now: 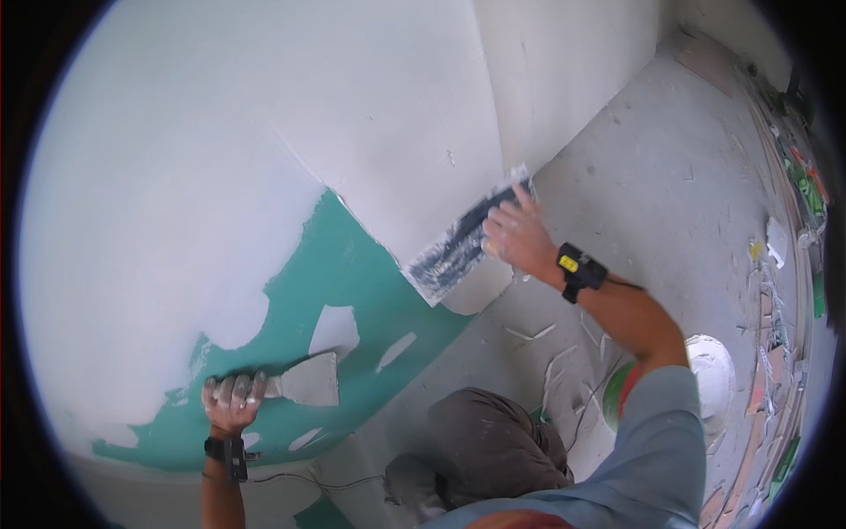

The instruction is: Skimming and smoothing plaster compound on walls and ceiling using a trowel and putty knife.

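My left hand, dusted with white, is closed round the handle of a putty knife. Its broad blade is smeared with white and lies over the green part of the wall. My right hand grips a wide plastering trowel, fingers spread over its back; the handle is mostly hidden. The trowel's long blade, streaked with white, lies at a slant against the wall by the lower edge of the white coat. White patches dot the green area.
Grey floor meets the wall at the right. A round, white-topped thing, partly behind my right arm, stands beside a green curved edge. Strips and scraps lie along the far right. My bent knee is close to the wall's foot.
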